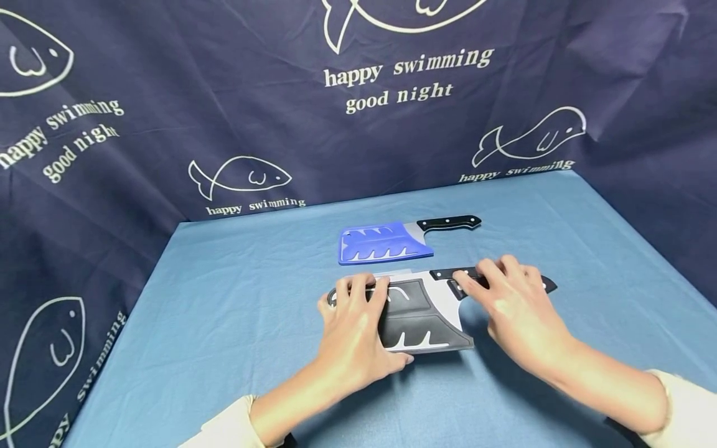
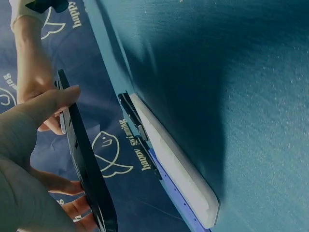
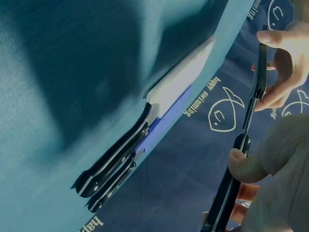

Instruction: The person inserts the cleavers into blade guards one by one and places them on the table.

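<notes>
My left hand (image 1: 355, 333) grips a black blade cover (image 1: 414, 314) with white markings, thumb along its lower edge and fingers over the top. A cleaver (image 1: 445, 302) sits in that cover, a strip of bare blade showing beside the handle. My right hand (image 1: 518, 311) holds its black riveted handle (image 3: 224, 198) between thumb and fingers. Both hands keep it raised above the table, as the wrist views show. Behind it lies a second cleaver in a white cover (image 2: 178, 166), mostly hidden in the head view. Farther back rests a third cleaver in a blue cover (image 1: 383, 241).
A blue cloth (image 1: 241, 286) covers the table. Dark blue fabric (image 1: 269, 81) printed with white fish and lettering hangs behind and at both sides. The two lying cleavers have their black handles pointing right.
</notes>
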### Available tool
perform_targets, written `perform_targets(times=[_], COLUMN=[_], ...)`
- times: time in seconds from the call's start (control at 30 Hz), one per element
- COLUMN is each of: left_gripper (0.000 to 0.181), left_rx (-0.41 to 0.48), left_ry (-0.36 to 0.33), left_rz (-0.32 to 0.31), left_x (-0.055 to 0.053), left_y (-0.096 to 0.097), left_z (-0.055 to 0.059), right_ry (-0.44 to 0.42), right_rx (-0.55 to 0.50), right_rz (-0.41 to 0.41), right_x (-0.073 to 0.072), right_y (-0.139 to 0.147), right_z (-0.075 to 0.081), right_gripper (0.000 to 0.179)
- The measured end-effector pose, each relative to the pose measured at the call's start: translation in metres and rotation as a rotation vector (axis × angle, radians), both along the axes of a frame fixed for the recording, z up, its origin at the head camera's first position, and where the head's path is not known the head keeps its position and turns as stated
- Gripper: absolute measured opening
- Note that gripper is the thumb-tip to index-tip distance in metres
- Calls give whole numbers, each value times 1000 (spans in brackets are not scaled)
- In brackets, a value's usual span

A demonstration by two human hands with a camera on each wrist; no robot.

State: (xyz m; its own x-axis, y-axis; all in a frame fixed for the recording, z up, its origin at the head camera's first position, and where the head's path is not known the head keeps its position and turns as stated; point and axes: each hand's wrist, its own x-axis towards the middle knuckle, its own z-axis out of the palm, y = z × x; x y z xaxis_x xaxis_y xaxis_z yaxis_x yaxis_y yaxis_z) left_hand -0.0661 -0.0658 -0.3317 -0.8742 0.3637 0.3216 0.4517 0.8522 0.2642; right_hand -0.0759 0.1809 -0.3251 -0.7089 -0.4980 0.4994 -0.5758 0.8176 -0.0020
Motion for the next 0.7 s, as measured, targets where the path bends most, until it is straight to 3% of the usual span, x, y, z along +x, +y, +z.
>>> perform_targets(times=[0.33, 0.7], left_gripper=[105, 104], left_rx=[-14, -65], left_ry=[-21, -230], left_rz=[-1, 6], left_x=[2, 10], left_y=[-1, 0], left_z=[0, -19], right_ry=[-9, -157], right_rx=[8, 60], right_rz=[-1, -7], right_x=[2, 10], right_y=[-1, -2], right_z=[0, -21], right_gripper=[70, 63])
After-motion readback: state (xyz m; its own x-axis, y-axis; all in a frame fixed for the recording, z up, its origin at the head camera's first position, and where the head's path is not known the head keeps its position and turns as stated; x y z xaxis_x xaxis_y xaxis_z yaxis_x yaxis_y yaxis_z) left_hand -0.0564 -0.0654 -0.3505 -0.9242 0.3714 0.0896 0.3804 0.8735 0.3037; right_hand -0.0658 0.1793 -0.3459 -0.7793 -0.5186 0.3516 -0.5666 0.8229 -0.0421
